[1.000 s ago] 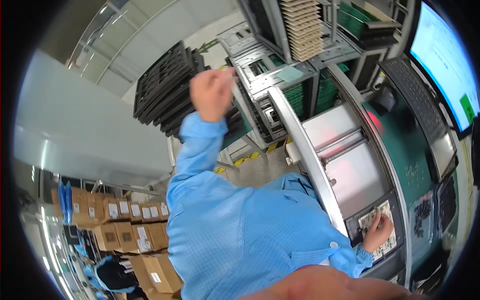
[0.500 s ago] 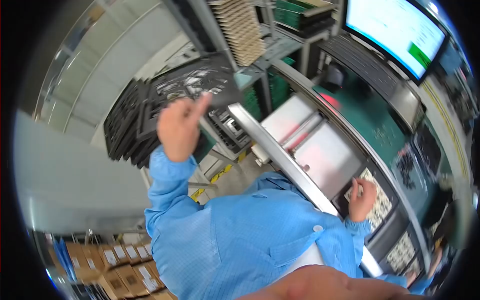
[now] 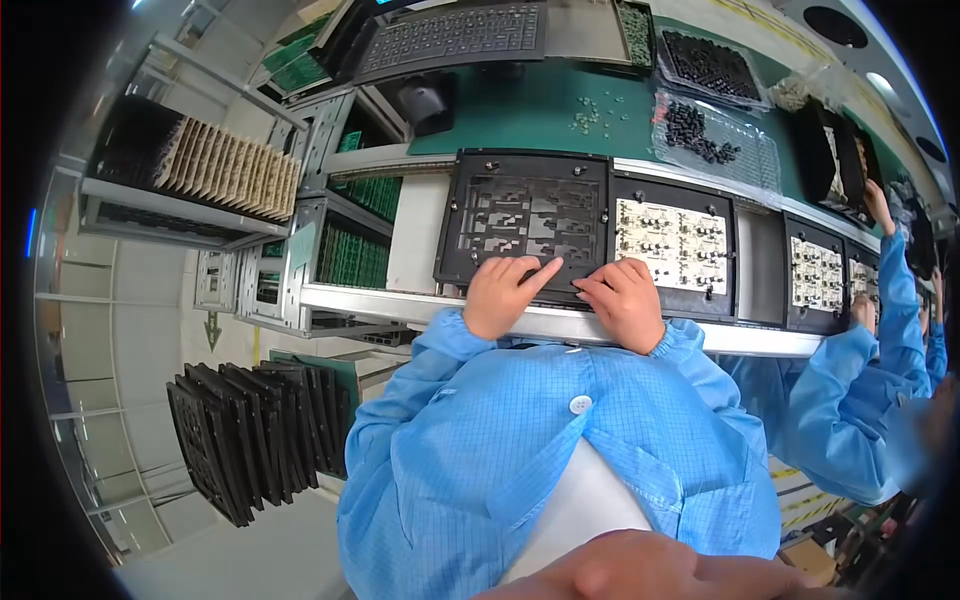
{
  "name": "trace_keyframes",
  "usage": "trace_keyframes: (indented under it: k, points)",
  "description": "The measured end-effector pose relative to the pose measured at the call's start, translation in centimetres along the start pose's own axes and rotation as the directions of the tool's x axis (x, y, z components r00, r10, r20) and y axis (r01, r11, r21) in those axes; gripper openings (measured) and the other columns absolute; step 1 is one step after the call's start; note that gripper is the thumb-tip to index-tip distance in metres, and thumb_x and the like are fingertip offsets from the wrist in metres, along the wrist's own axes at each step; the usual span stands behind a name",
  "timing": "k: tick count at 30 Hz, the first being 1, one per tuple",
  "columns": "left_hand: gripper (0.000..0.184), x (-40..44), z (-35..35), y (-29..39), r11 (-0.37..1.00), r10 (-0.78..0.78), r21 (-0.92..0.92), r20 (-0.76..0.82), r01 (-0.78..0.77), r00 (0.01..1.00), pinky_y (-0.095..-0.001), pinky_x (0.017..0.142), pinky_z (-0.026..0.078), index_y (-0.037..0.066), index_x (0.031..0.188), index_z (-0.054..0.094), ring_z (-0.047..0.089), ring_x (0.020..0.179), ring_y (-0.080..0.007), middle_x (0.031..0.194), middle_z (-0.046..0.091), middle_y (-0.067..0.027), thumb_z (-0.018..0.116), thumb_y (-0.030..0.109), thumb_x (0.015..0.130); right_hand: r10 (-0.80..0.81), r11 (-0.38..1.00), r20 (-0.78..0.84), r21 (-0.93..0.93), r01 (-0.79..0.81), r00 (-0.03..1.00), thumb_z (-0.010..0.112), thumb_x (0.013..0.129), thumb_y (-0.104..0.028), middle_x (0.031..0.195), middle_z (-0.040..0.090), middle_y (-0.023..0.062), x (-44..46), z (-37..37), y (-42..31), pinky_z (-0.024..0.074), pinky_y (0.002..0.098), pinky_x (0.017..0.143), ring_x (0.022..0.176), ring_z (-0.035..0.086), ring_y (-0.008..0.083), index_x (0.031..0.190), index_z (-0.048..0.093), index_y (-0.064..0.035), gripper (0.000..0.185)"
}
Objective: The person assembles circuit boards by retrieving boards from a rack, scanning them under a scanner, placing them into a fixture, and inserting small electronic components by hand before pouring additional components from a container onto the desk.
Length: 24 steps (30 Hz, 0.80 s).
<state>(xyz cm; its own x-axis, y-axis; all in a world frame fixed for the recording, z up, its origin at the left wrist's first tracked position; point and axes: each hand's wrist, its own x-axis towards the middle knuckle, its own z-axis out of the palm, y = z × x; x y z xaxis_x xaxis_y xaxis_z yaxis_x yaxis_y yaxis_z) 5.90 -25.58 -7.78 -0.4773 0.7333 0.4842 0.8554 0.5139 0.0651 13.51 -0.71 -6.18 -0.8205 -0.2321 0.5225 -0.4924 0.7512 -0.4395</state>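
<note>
Frame (image 3: 530,185), black, flat and full of cut-outs, lies on the conveyor in front of the person, just left of a second black frame (image 3: 660,192) that carries a cream-coloured circuit board (image 3: 670,245). The left hand (image 3: 502,297) rests at its near edge, fingers bent, with one digit reaching right along the rim. The right hand (image 3: 622,302) is at the near right corner, thumb and fingers drawn close together; whether either hand is clamped on the rim or merely touching it, I cannot tell. The near metal rail (image 3: 390,304) runs beneath the wrists, and the green surface (image 3: 500,115) lies beyond. The black frame looks stiff and of modest weight for its spread, likely rather slick, so it should slide easily and not bend. Its broad outer rim seems the best hold, one hand towards each side so that it stays level; the thin bars between the cut-outs look weaker, and the small fasteners on the border could snag the fingers. The board next to it appears more fragile, so the right hand should keep off its parts.
</note>
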Motion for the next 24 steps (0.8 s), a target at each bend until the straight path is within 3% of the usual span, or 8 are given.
trace_keyframes:
  k: [3, 6, 8, 14, 17, 19, 22, 24]
  points:
    - [0.076, -0.2, -2.1, -1.6, 0.964, -0.236, -0.126, -0.003, 0.234, 0.972, -0.0469, 0.103, 0.03, 0.017, 0.139, 0.068, 0.057, 0.117, -0.0225, 0.122, 0.065, -0.0009, 0.08, 0.059, 0.077, 0.0, 1.0, 0.003, -0.004, 0.0, 1.0, 0.083, 0.079, -0.013, 0.088, 0.066, -0.0001, -0.8, 0.7, 0.8, 0.0463, 0.0389, 0.086, 0.085, 0.062, 0.0235, 0.102, 0.079, -0.0137, 0.024]
    - [0.063, -1.7, -1.8, -5.0, 0.871, -0.452, 0.097, -0.223, 0.481, 0.864, -0.0479, 0.106, 0.031, 0.012, 0.151, 0.055, 0.061, 0.111, -0.0256, 0.119, 0.068, -0.0063, 0.071, 0.036, 0.095, -0.029, 1.0, -0.009, -0.005, 0.029, 1.0, 0.084, 0.077, -0.012, 0.087, 0.066, -0.0003, -0.9, 1.6, 0.7, 0.0462, 0.0389, 0.086, 0.085, 0.062, 0.0232, 0.101, 0.079, -0.0136, 0.024]
    - [0.053, -6.5, 1.7, -8.6, 0.625, -0.777, -0.085, 0.022, 0.776, 0.629, -0.05, 0.109, 0.031, 0.009, 0.153, 0.052, 0.066, 0.1, -0.0262, 0.101, 0.072, -0.0093, 0.06, 0.026, 0.104, -0.031, 1.0, -0.014, -0.001, 0.031, 0.999, 0.084, 0.076, -0.011, 0.088, 0.066, -0.0004, -1.1, 2.2, 0.5, 0.0462, 0.0391, 0.086, 0.085, 0.062, 0.0229, 0.101, 0.08, -0.0135, 0.025]
    - [0.045, -5.9, -1.3, -6.1, 0.653, -0.757, 0.196, 0.127, 0.732, 0.641, -0.0517, 0.109, 0.033, 0.007, 0.151, 0.054, 0.07, 0.089, -0.0301, 0.087, 0.073, -0.013, 0.051, 0.018, 0.108, -0.039, 0.998, 0.084, 0.059, 0.034, 0.996, 0.083, 0.076, -0.011, 0.089, 0.067, 0.0005, -1.1, 3.0, 0.5, 0.0467, 0.0399, 0.086, 0.086, 0.063, 0.0242, 0.1, 0.081, -0.0127, 0.024]
    - [0.042, -5.8, -1.3, -6.4, 0.719, -0.692, 0.157, 0.068, 0.677, 0.719, -0.0527, 0.094, 0.045, 0.004, 0.143, 0.058, 0.069, 0.079, -0.0375, 0.083, 0.072, -0.0173, 0.058, 0.017, 0.103, -0.025, 0.996, 0.08, 0.088, 0.018, 0.997, 0.085, 0.075, -0.011, 0.085, 0.067, 0.0015, -0.9, 2.4, 0.1, 0.0475, 0.0406, 0.084, 0.084, 0.064, 0.0248, 0.095, 0.081, -0.0117, 0.021]
    - [0.048, -6.6, -1.5, -7.3, 0.755, -0.654, 0.107, 0.192, 0.647, 0.731, -0.0525, 0.084, 0.049, 0.003, 0.141, 0.059, 0.069, 0.079, -0.0401, 0.081, 0.071, -0.0179, 0.067, 0.022, 0.098, -0.007, 0.997, 0.057, 0.072, 0.003, 0.998, 0.086, 0.073, -0.01, 0.081, 0.066, 0.0015, -1.0, 2.6, 0.3, 0.0471, 0.0404, 0.083, 0.082, 0.063, 0.0249, 0.092, 0.08, -0.0121, 0.02]
    - [0.037, -6.7, -6.1, -12.3, 0.845, -0.501, -0.189, 0.051, 0.501, 0.864, -0.0508, 0.083, 0.051, 0.007, 0.127, 0.071, 0.07, 0.081, -0.0362, 0.087, 0.075, -0.0135, 0.071, 0.018, 0.092, -0.004, 0.999, 0.027, 0.046, 0.003, 1.0, 0.087, 0.069, -0.008, 0.078, 0.066, 0.0049, -1.0, 2.5, 0.1, 0.0474, 0.0424, 0.082, 0.081, 0.064, 0.027, 0.088, 0.08, -0.0102, 0.021]
    - [0.024, -4.0, -13.3, -17.2, 0.848, -0.501, 0.112, -0.151, 0.518, 0.852, -0.0473, 0.078, 0.053, 0.008, 0.111, 0.079, 0.071, 0.077, -0.0336, 0.083, 0.076, -0.0111, 0.071, 0.015, 0.089, 0.031, 0.998, 0.06, 0.052, -0.034, 0.998, 0.086, 0.069, -0.008, 0.079, 0.067, 0.0053, -0.4, 1.7, -0.7, 0.0471, 0.0426, 0.081, 0.08, 0.063, 0.028, 0.089, 0.08, -0.0099, 0.021]
